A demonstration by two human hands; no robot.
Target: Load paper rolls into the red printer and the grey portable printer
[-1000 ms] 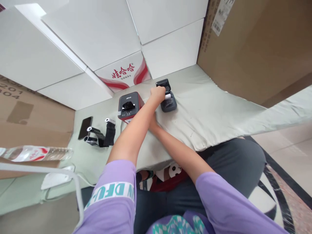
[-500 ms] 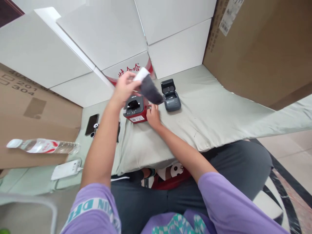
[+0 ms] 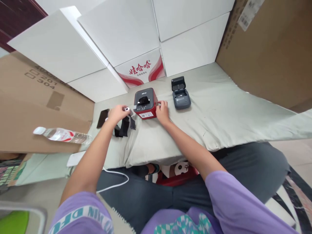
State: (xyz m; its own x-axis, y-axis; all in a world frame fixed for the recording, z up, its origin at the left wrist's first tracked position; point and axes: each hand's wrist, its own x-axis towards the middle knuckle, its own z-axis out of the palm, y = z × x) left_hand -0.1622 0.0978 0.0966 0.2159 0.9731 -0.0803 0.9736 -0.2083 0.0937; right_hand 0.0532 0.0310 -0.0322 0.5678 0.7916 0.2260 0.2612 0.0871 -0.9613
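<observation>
My left hand (image 3: 117, 113) holds a small paper roll (image 3: 127, 109) with a black strip trailing from it, low over the pale cloth-covered table (image 3: 214, 110), left of a red and black label printer (image 3: 145, 104). Several other rolls with black strips (image 3: 123, 128) lie under that hand. My right hand (image 3: 162, 110) rests against the red printer's right side. A small grey printer (image 3: 180, 97) stands further right with its lid open and its bay without a roll.
A black phone (image 3: 102, 118) lies left of the rolls. A water bottle (image 3: 62, 135) lies on a cardboard box (image 3: 36, 107) at the left. White boxes (image 3: 126, 35) line the back; a large brown box (image 3: 273, 48) stands right. A white charger (image 3: 75, 159) and cable sit near my knees.
My left hand lifted the roll out of the grey printer, swung it left over the red printer and lowered it beside the other rolls. My right hand shifted to the red printer's side.
</observation>
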